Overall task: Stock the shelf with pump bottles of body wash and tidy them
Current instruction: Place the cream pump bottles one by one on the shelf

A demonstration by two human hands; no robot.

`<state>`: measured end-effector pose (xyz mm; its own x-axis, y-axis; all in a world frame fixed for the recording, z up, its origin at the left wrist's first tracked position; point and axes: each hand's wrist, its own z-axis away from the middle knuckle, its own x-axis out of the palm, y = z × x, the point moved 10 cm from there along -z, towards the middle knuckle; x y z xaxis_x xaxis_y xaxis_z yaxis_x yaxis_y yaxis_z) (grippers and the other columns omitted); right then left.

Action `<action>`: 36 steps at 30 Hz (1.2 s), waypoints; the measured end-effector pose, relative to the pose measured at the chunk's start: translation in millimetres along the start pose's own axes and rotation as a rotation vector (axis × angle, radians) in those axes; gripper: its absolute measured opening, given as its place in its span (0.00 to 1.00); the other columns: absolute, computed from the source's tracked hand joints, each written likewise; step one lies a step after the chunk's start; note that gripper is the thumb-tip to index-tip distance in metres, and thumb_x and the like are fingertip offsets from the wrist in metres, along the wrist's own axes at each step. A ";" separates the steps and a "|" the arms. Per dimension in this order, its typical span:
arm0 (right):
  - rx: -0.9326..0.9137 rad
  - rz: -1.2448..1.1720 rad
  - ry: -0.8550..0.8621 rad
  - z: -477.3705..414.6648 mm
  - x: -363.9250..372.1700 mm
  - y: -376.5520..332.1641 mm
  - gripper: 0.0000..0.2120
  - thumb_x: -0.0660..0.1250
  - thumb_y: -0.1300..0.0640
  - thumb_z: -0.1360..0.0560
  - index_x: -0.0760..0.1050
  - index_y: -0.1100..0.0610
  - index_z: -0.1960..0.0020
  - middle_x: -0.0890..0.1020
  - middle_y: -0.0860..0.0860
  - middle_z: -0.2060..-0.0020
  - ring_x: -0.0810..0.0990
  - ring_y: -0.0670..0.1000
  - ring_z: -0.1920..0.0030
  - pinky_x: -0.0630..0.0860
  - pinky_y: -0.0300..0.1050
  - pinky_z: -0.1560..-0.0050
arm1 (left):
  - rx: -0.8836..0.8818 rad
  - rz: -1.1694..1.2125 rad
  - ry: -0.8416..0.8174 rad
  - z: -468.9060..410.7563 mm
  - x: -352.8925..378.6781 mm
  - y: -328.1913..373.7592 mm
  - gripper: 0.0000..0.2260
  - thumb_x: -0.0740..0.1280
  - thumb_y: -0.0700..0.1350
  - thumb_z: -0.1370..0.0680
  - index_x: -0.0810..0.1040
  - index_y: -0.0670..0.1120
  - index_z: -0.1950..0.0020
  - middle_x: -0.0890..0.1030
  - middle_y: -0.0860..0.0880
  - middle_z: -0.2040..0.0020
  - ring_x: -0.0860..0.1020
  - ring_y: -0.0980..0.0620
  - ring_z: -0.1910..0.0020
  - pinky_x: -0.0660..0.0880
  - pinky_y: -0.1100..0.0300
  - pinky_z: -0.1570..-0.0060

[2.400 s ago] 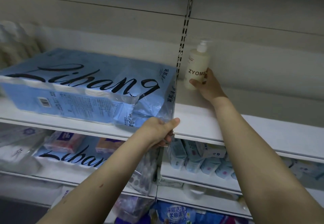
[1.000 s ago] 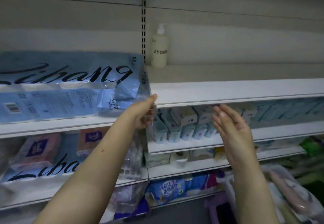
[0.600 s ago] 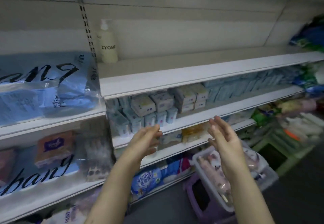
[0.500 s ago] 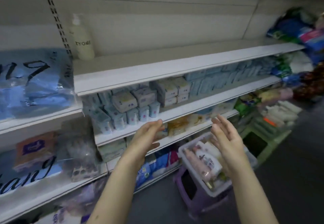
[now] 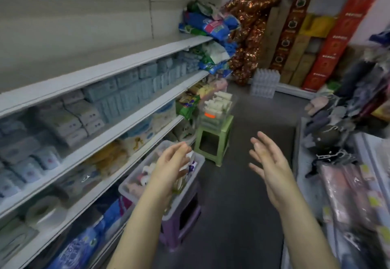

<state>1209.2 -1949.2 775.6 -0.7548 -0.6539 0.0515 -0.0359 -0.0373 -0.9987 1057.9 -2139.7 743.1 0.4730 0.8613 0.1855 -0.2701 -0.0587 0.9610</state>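
Both my hands hang in the air over the aisle, fingers apart and holding nothing. My left hand (image 5: 173,163) hovers above a clear plastic bin (image 5: 126,188) that holds several bottles and rests on a purple stool (image 5: 179,222). My right hand (image 5: 267,161) is further right, over the dark floor. The long white upper shelf (image 5: 109,72) runs along the left with a bare top. The cream pump bottle placed earlier is out of view. A second clear bin of white bottles (image 5: 217,104) sits on a green stool (image 5: 213,142) farther down the aisle.
Lower shelves on the left hold blue and grey packs (image 5: 126,91). Stacked red and brown cartons (image 5: 320,36) and a shiny bronze foil bundle (image 5: 247,32) fill the far end. A table of clothing (image 5: 346,163) borders the right side. A dark floor strip (image 5: 242,205) runs between them.
My right hand let go of the pump bottle on the upper shelf, and my left hand let go of the blue pack. The view swung right and down, and both hands dropped toward the bin.
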 end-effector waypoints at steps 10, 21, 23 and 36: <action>0.069 0.028 0.097 -41.1 -40.7 30.7 0.14 0.60 0.51 0.19 0.69 0.39 0.35 0.74 0.42 0.33 0.73 0.45 0.33 0.71 0.50 0.33 | -0.075 0.004 -0.138 -66.0 57.2 -26.6 0.17 0.63 0.52 0.20 0.74 0.48 0.33 0.81 0.51 0.39 0.78 0.51 0.39 0.74 0.54 0.40; 0.022 0.056 0.165 -153.6 -24.1 19.5 0.10 0.60 0.51 0.18 0.72 0.37 0.40 0.75 0.44 0.33 0.74 0.47 0.33 0.73 0.51 0.35 | -0.042 0.098 -0.231 -178.7 89.7 12.3 0.15 0.63 0.52 0.20 0.76 0.50 0.35 0.82 0.53 0.40 0.79 0.53 0.41 0.74 0.56 0.41; 0.023 0.056 0.188 -163.9 -24.7 26.6 0.09 0.60 0.50 0.19 0.72 0.37 0.41 0.76 0.44 0.34 0.75 0.48 0.34 0.74 0.50 0.36 | -0.051 0.103 -0.219 -198.5 93.3 11.6 0.14 0.63 0.51 0.19 0.76 0.50 0.35 0.81 0.52 0.39 0.79 0.54 0.41 0.72 0.55 0.40; 0.102 0.064 0.278 -276.1 -97.3 65.1 0.09 0.59 0.50 0.18 0.72 0.39 0.40 0.76 0.45 0.36 0.76 0.48 0.37 0.74 0.48 0.38 | -0.163 0.093 -0.233 -305.9 174.5 -32.7 0.12 0.63 0.53 0.20 0.74 0.53 0.37 0.79 0.54 0.38 0.77 0.53 0.38 0.71 0.53 0.36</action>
<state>1099.5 -1679.3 704.3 -0.9041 -0.4263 -0.0289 0.0731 -0.0876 -0.9935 892.7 -1833.1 681.4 0.6148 0.7157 0.3315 -0.4438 -0.0335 0.8955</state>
